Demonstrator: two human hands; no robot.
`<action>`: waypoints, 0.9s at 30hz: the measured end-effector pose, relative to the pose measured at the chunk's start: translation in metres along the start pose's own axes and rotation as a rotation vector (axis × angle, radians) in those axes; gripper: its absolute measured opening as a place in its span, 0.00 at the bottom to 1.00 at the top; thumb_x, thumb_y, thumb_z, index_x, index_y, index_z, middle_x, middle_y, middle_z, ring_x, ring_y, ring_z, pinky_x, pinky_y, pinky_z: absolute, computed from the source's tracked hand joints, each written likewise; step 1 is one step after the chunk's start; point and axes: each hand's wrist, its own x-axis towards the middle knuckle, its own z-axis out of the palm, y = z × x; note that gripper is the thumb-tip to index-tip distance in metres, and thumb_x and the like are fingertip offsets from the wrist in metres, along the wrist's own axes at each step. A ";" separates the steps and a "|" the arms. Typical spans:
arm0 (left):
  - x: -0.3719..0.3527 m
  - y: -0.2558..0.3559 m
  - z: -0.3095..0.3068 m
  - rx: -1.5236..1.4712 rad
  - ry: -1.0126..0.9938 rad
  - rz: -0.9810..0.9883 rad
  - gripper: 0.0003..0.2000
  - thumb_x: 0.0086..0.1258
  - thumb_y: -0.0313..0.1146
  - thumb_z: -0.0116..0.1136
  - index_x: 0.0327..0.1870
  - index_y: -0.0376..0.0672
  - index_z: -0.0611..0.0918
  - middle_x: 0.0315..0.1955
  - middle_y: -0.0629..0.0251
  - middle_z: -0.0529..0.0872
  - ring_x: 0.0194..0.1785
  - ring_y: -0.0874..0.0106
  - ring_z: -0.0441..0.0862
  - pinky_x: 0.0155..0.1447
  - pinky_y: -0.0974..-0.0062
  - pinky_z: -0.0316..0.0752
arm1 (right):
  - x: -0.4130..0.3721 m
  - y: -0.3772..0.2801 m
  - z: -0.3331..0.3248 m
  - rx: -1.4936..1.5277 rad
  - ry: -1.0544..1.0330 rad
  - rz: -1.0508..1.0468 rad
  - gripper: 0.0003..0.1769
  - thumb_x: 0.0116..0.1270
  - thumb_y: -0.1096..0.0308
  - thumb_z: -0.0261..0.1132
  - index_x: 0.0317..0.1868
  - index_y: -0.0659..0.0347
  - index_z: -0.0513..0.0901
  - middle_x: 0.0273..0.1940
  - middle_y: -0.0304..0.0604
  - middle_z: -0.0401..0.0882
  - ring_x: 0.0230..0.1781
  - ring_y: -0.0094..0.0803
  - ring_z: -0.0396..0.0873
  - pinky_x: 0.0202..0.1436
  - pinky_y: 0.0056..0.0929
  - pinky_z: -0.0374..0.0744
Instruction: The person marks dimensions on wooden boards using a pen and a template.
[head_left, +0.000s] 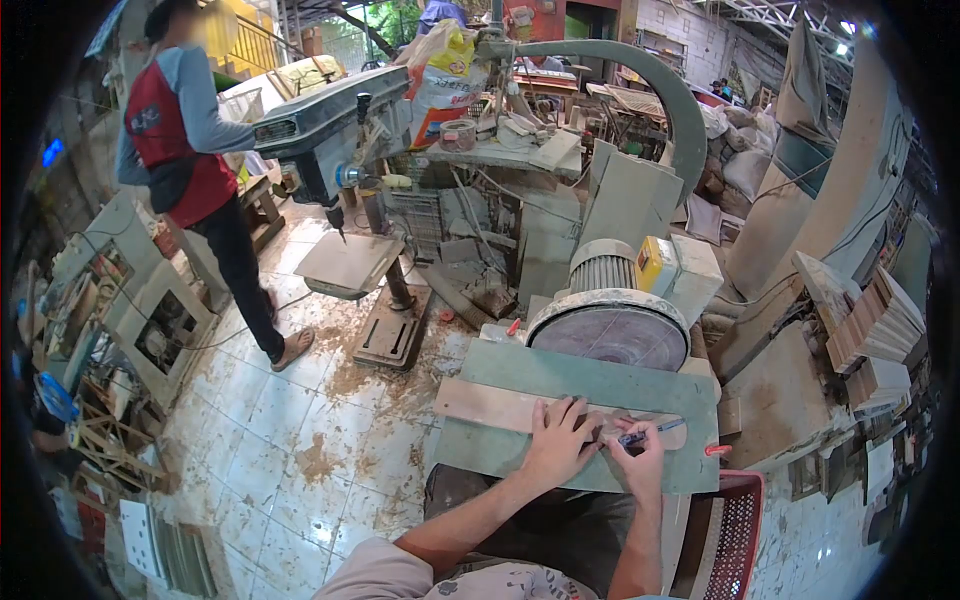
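Observation:
A long, flat wooden board (pixel 488 404) with a rounded right end lies across the green work table (pixel 560 367) of a disc sander. My left hand (pixel 558 440) rests on the board near its middle, fingers spread and pressing down. Just to its right, my right hand (pixel 640 465) pinches a dark pen (pixel 634 438), held low over the board's right part. A small brownish piece seems to lie between the hands, partly covered by fingers; its kind I cannot make out. Behind the table stands the round sanding disc (pixel 608 338), close to the board's far side.
A motor (pixel 602 264) and a yellow switch box (pixel 655 264) sit behind the disc. At left stands a drill press (pixel 335 125), with a person (pixel 190 130) beside it. A red crate (pixel 738 540) is at lower right, and stacked wood pieces (pixel 875 325) are farther right.

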 end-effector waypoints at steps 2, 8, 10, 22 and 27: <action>0.000 0.000 -0.001 -0.002 -0.001 -0.001 0.25 0.63 0.45 0.64 0.62 0.54 0.74 0.64 0.57 0.69 0.71 0.55 0.61 0.69 0.33 0.49 | 0.000 0.000 0.000 0.006 0.001 -0.003 0.18 0.54 0.76 0.73 0.38 0.63 0.71 0.46 0.52 0.82 0.53 0.37 0.78 0.58 0.35 0.74; 0.000 0.000 -0.002 0.012 -0.012 0.003 0.25 0.63 0.45 0.64 0.62 0.54 0.74 0.64 0.57 0.69 0.71 0.55 0.61 0.69 0.34 0.49 | 0.000 0.001 0.000 -0.036 -0.008 -0.027 0.18 0.54 0.76 0.73 0.38 0.63 0.71 0.47 0.52 0.81 0.53 0.37 0.77 0.59 0.35 0.73; 0.000 0.000 -0.001 0.001 -0.014 -0.001 0.25 0.63 0.44 0.64 0.62 0.54 0.74 0.64 0.57 0.69 0.71 0.55 0.62 0.69 0.34 0.49 | 0.001 0.004 -0.001 -0.033 -0.004 -0.016 0.18 0.54 0.75 0.74 0.38 0.63 0.71 0.47 0.51 0.82 0.54 0.37 0.77 0.59 0.35 0.73; 0.000 0.001 -0.002 0.009 0.037 0.017 0.23 0.63 0.44 0.64 0.59 0.52 0.75 0.63 0.56 0.71 0.70 0.56 0.63 0.69 0.35 0.52 | -0.001 -0.012 0.003 -0.005 -0.009 -0.004 0.17 0.54 0.75 0.74 0.38 0.64 0.72 0.48 0.52 0.82 0.52 0.34 0.78 0.57 0.34 0.74; 0.001 0.000 -0.005 -0.051 0.036 0.031 0.23 0.63 0.43 0.64 0.59 0.51 0.75 0.62 0.57 0.72 0.69 0.57 0.64 0.70 0.37 0.51 | 0.000 -0.004 0.002 -0.034 0.006 -0.031 0.17 0.54 0.75 0.74 0.37 0.64 0.72 0.47 0.52 0.82 0.51 0.35 0.78 0.57 0.34 0.74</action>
